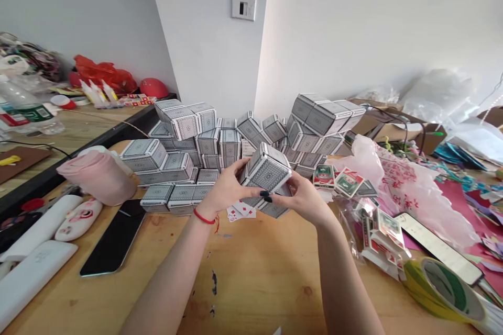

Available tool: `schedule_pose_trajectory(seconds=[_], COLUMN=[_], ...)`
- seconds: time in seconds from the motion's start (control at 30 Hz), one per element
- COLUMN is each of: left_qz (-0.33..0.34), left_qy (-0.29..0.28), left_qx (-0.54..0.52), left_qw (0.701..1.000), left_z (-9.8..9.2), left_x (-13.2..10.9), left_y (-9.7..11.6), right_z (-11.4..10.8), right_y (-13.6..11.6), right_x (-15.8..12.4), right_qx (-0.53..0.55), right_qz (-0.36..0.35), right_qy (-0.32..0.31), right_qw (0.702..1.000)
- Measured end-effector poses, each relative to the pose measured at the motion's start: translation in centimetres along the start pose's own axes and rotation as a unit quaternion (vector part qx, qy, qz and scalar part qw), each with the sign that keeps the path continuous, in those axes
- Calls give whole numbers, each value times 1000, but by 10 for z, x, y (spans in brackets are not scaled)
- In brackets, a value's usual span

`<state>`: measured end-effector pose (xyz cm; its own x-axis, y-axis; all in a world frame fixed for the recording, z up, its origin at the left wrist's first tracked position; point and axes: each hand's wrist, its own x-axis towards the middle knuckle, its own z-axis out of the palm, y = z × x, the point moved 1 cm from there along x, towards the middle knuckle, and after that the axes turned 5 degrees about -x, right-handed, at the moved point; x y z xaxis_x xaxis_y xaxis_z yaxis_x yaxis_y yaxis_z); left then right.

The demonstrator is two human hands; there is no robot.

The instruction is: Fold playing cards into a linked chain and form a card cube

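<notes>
A block of boxes folded from playing cards [267, 170], grey-patterned backs outward, is held tilted above the wooden table. My left hand [228, 188] is closed on its left side, with the thumb across the front. From the right, my right hand [308, 199] grips the same block, and the two dark-nailed thumbs nearly meet. Loose playing cards [240, 211] lie face up on the table beneath it. Behind stand stacks of similar card blocks, at the left [173, 167] and at the right [314, 125]. Some fingers are hidden behind the held block.
To the left lie a black phone [113, 238], a pink roll [100, 175] and white cases [37, 280]. Opened card packs [387, 241], a plastic bag [416, 183], a lit phone [440, 246] and yellow tape [440, 288] crowd the right. A wall [212, 52] stands behind.
</notes>
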<state>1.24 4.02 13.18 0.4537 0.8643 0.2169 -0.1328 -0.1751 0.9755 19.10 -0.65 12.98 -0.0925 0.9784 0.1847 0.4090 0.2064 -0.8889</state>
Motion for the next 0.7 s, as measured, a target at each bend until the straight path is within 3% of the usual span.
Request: schedule_pose_trajectory(seconds=[0.1,0.37,0.53,0.7], left_qz=[9,22,40,67], left_qy=[-8,-21,-51,-32], left_qx=[21,-1,-22,-13], left_qw=[1000,1000,998,997], left_z=[2,3,7,5], left_x=[-1,-5,-10,-11], left_y=[2,5,13,15], right_z=[3,2,6,8], right_y=[-3,-9,-14,-18], right_x=[0,-1,-6,-8], right_qx=[47,42,-27,-2], right_qz=[3,-22,-35,-60], right_qy=[-40,-32,-38,-63], right_qw=[998,998,998,996])
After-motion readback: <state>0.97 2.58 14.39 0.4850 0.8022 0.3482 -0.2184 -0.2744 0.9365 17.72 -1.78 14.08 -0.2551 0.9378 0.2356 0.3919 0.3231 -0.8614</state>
